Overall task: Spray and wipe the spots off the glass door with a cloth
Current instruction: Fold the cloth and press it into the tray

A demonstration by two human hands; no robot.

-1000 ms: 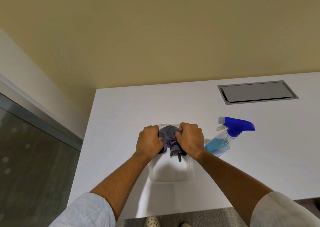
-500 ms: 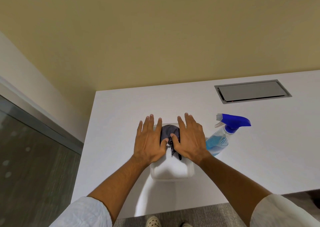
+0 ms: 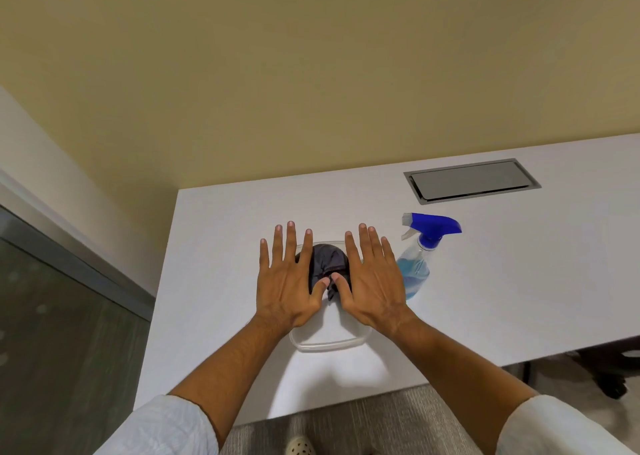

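Over clear tub: both hands, left, right, now spread flat, cloth released.

The left hand and right hand covered both sides of the clear container, so only the middle of the dark cloth inside it showed. The spray bottle just right of the container was partly hidden behind the right hand. Far left of the container, the glass door was cut by the frame edge, its spots blurred. The tabletop ran off the right edge.
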